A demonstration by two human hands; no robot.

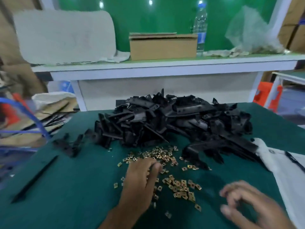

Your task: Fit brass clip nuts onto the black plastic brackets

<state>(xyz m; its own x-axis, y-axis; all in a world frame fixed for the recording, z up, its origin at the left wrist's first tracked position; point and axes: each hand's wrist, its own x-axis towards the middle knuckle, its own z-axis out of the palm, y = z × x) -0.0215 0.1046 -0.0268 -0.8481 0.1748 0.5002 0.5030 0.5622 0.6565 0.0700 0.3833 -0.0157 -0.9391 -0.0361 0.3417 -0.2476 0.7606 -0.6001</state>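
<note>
i read the brass clip nuts (165, 172) as tiny, light, stiff bits of folded metal, likely slick and quick to skate on the green table (74, 187), so i would pinch one by its two flat edges between thumb and fingertip, not scoop. they lie scattered between me and the heap of black plastic brackets (173, 119), which look rigid, light and tangled; i would take one by a long bare arm. my left hand (142, 180) rests among the nuts, fingers curled down onto the scatter, but i cannot tell whether its grip has one. my right hand (247, 205) hovers just right of the nearer cluster, blurred, fingers loosely curled, apparently with nothing in its grip. the bracket heap sits beyond both hands, untouched.
</note>
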